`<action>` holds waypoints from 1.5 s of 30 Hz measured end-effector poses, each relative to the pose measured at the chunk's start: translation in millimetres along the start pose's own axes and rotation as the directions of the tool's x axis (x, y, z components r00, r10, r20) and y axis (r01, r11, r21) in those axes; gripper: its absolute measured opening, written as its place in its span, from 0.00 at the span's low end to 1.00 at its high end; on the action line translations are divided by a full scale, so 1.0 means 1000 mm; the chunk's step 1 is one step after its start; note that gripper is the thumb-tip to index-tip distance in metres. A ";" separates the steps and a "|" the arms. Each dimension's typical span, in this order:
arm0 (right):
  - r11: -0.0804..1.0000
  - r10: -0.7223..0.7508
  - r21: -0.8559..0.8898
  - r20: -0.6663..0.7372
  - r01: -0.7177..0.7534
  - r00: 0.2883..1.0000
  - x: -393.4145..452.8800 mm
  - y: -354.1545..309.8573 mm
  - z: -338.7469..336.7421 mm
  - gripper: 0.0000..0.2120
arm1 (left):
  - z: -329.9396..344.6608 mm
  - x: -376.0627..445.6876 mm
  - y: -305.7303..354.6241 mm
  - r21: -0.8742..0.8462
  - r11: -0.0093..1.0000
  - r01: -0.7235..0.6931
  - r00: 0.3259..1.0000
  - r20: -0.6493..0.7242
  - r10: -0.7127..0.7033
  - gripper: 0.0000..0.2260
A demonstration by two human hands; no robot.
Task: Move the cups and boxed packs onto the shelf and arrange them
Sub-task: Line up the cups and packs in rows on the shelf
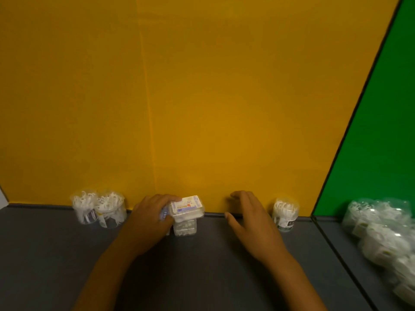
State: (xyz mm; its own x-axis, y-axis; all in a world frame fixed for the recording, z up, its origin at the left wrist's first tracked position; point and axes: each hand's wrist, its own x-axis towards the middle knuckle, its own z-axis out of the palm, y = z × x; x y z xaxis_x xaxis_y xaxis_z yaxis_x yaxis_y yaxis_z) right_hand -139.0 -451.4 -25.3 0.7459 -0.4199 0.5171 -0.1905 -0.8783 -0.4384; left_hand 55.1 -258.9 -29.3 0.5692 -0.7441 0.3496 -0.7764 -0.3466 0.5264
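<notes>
My left hand [149, 217] grips a clear boxed pack [187, 207] with a white printed label, which sits on top of another clear pack [185, 228] on the grey shelf [56, 254], close to the yellow back wall. A third pack is partly hidden behind my fingers. My right hand [248, 221] hovers just right of the stack with relaxed fingers and holds nothing. Two clear cups of white floss picks [98, 209] stand side by side at the left against the wall. One more cup [285, 214] stands to the right of my right hand.
A yellow panel [179, 97] forms the back wall. A green panel [381, 131] and a dark divider edge [332, 239] bound the shelf on the right. Beyond the divider lie several blurred clear cups and packs [381, 232].
</notes>
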 end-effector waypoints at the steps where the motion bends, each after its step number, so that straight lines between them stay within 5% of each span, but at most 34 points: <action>1: 1.000 0.003 -0.001 -0.009 -0.003 1.000 0.001 0.001 -0.001 0.19 | 0.000 -0.001 0.002 0.002 1.000 -0.005 1.000 0.009 0.005 0.19; 5: 0.999 0.031 0.019 -0.025 -0.030 0.999 0.002 0.006 -0.005 0.18 | 0.001 -0.003 0.012 0.007 1.000 0.006 1.000 0.015 -0.006 0.29; 11: 0.998 0.060 0.023 -0.086 -0.058 0.995 0.002 0.015 -0.014 0.16 | 0.008 -0.001 0.019 0.004 1.000 -0.005 0.995 -0.097 0.006 0.25; 16: 0.983 0.102 -0.125 -0.238 -0.134 0.966 0.003 0.033 -0.030 0.13 | 0.018 -0.004 0.043 -0.273 0.957 -0.099 0.985 -0.164 0.055 0.25; 22: 0.845 0.329 -0.269 -0.419 -0.462 0.846 -0.002 0.052 -0.049 0.23 | 0.052 -0.013 0.079 -0.512 0.844 -0.160 0.986 -0.113 0.119 0.30; 31: 0.744 0.644 -0.145 -0.101 -0.652 0.758 -0.010 0.081 -0.040 0.38 | 0.068 -0.016 0.078 -0.630 0.768 -0.113 0.991 -0.020 0.130 0.28; 45: 0.836 0.502 0.325 -0.123 -0.443 0.856 -0.069 0.022 -0.066 0.23 | 0.018 -0.084 0.082 -0.637 0.759 -0.133 0.988 -0.148 0.048 0.29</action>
State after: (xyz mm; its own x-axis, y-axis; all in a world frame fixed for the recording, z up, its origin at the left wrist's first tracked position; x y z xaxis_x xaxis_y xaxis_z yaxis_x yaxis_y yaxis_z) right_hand -236.9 -457.1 -22.6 0.4644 -0.8283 0.3134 -0.2820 -0.4738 -0.8343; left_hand -61.3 -234.9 -29.7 0.5652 -0.6669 0.4856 -0.4925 0.1994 0.8472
